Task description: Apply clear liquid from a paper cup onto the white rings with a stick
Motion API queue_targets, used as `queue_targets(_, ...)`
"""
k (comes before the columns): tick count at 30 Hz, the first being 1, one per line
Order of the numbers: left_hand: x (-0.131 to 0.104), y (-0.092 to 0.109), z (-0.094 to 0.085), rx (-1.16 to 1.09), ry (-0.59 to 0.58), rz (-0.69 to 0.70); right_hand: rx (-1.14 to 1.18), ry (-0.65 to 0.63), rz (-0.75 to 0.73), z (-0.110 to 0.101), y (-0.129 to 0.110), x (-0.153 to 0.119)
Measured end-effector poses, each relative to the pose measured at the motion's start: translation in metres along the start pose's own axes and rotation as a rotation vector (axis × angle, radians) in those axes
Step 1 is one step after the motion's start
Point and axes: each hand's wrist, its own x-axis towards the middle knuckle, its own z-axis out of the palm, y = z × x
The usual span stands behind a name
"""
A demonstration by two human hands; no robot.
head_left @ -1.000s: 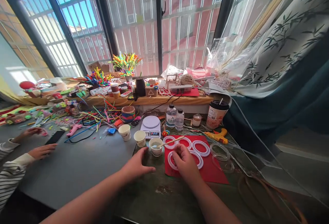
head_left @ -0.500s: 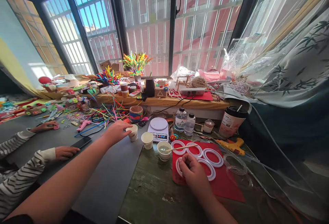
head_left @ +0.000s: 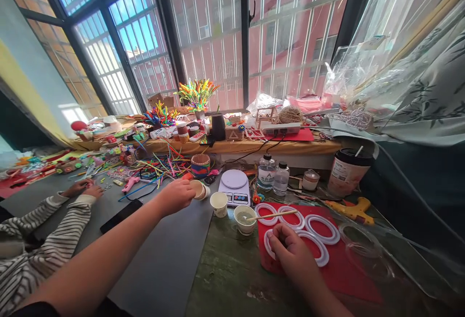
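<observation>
My left hand (head_left: 178, 198) grips the rim of a paper cup (head_left: 203, 192), which leans over with its mouth towards my fingers. A second paper cup (head_left: 218, 204) stands upright to its right. Nearer me, a third cup (head_left: 244, 227) contains clear liquid, and a thin wooden stick (head_left: 276, 215) slants out of it over white ring moulds (head_left: 321, 229) on a red sheet (head_left: 354, 278). My right hand (head_left: 292, 251) is over the front left ring, fingers curled and pinched together. Whatever is between those fingertips, if anything, is hidden.
Behind the cups are a digital scale (head_left: 234, 188) and two clear bottles (head_left: 266, 174). A yellow glue gun (head_left: 354, 210) and a large drink cup (head_left: 350, 174) are at the right. At the left, a co-worker's hands (head_left: 87, 188) are near a black phone (head_left: 121, 215).
The cup at my left hand has gone from upright to tilted. My view has turned slightly left. A co-worker's hand has left the phone and joined their other hand.
</observation>
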Motion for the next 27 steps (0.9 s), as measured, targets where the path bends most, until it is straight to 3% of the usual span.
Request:
queue_targets(10,-0.007,-0.003,-0.018,0.123,0.077,0.112,-0.009,0.001,0.001,-0.002,-0.001,-0.003)
queue_targets(16,-0.004,-0.005,-0.044,0.146,0.105,0.124,0.029,0.053,-0.017,-0.002,-0.003,-0.006)
queue_targets(20,-0.024,-0.003,-0.062,0.096,0.169,0.053,0.046,0.054,-0.033,-0.006,-0.003,-0.004)
queue_targets(23,-0.045,0.013,-0.062,-0.218,0.357,-0.118,0.062,0.060,-0.047,-0.008,-0.002,-0.002)
queue_targets(25,-0.054,0.035,-0.056,-0.402,0.351,-0.127,0.070,0.073,-0.059,-0.007,-0.003,0.000)
queue_targets(27,-0.054,0.063,-0.045,-0.527,0.259,-0.090,0.064,0.075,-0.082,-0.005,-0.005,0.000)
